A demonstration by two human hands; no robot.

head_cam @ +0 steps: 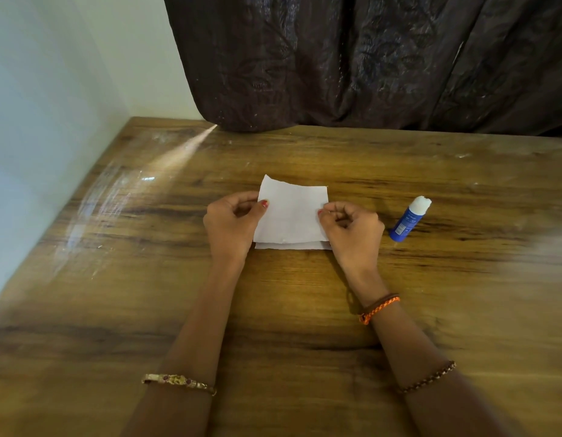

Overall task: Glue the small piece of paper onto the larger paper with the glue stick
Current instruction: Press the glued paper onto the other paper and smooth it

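At the brown wood-grain counter [304, 310], I pinched the small white paper square [292, 212] by its side edges, my left hand [230, 225] and right hand [352, 231] each closed on it, above the larger white sheet [289, 246] lying beneath. The uncapped blue glue stick [408, 219] lay just right of my right hand.

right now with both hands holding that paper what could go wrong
1. The top paper, pinched at each side by the left hand and right hand, may land crooked on the sheet beneath.
2. The uncapped glue stick lying on the table could roll or smear the wood.
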